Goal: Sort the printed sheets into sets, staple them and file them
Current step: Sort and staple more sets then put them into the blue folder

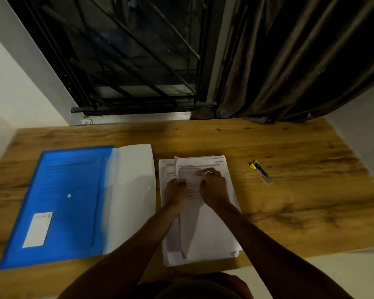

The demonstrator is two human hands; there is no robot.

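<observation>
One lifted sheet [189,168] pinched by fingers [181,184]: left hand [175,194], right hand [214,188].

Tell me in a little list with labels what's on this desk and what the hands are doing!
surface: wooden desk
middle: stack of printed sheets
left: left hand grips the lifted edge of the top sheet
right: right hand rests on the top sheet; grip unclear
left side: blue folder, flap open
right side: yellow and black stapler, apart from the sheets, untouched
behind: dark curtain
</observation>
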